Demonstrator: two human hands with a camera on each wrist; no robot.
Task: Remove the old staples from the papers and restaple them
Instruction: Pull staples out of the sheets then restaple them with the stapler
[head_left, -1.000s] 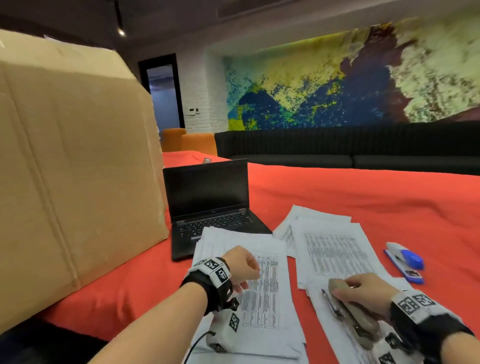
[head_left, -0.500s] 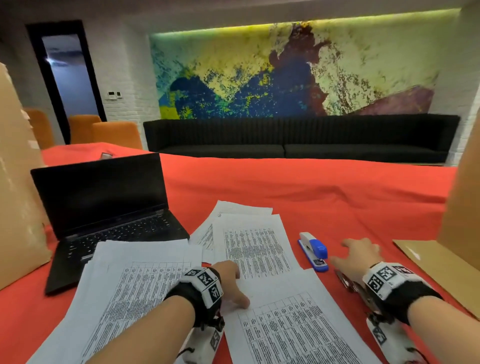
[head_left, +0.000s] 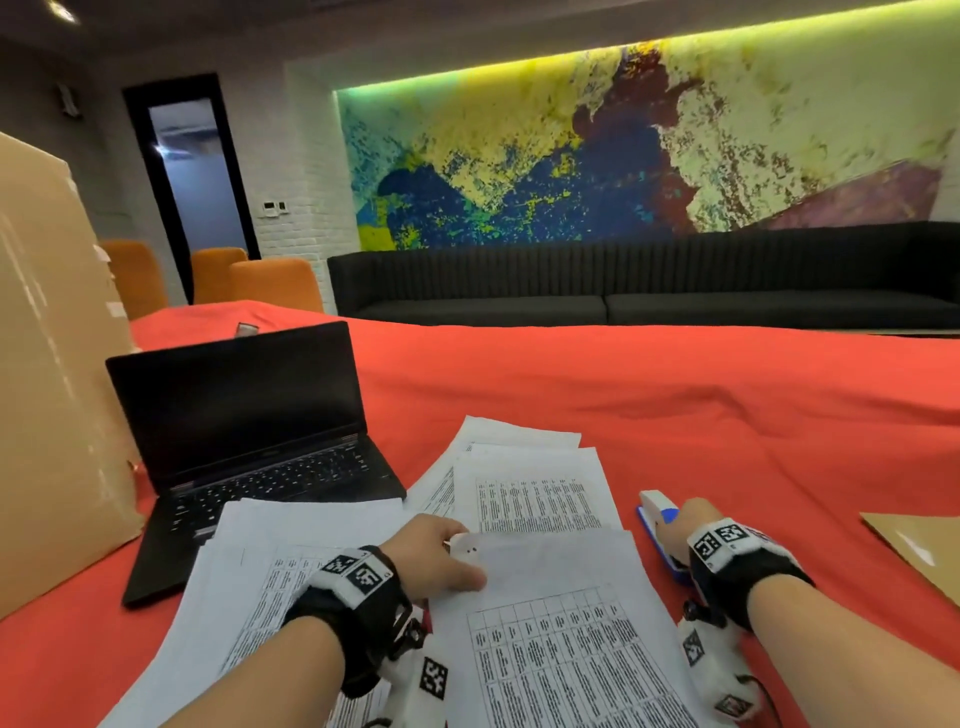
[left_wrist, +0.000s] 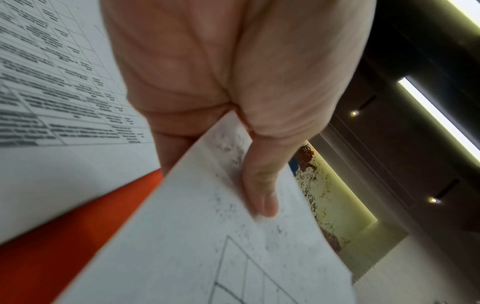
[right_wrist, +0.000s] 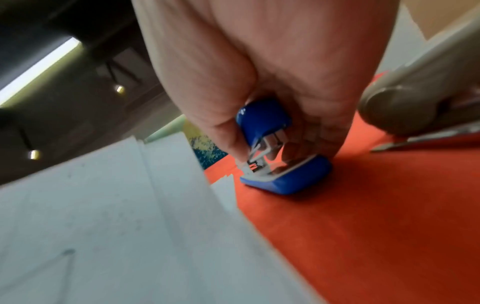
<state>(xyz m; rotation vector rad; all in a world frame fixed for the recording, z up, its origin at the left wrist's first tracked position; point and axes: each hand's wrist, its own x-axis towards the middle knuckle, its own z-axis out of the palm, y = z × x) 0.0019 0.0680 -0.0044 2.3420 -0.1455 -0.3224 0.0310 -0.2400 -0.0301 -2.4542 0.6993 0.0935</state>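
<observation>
Printed paper sets lie spread on the red tablecloth (head_left: 727, 415). My left hand (head_left: 441, 556) pinches the top left corner of the nearest paper set (head_left: 561, 639); in the left wrist view the thumb (left_wrist: 259, 185) lies on the lifted paper corner (left_wrist: 207, 236). My right hand (head_left: 680, 525) grips the blue and white stapler (head_left: 655, 512), which sits on the cloth just right of the papers. In the right wrist view the fingers (right_wrist: 311, 127) curl round the blue stapler (right_wrist: 283, 179). The grey staple remover (right_wrist: 415, 102) lies beside that hand.
An open black laptop (head_left: 244, 441) stands left of the papers, with a large cardboard box (head_left: 47, 389) further left. Another paper stack (head_left: 270, 571) overlaps the laptop's front. Flat cardboard (head_left: 919, 551) lies at the right edge. A black sofa and orange chairs stand beyond the table.
My right hand left the grey staple remover, reached forward and closed on the blue stapler. My left hand moved from the left stack to the near paper set's corner and lifted it.
</observation>
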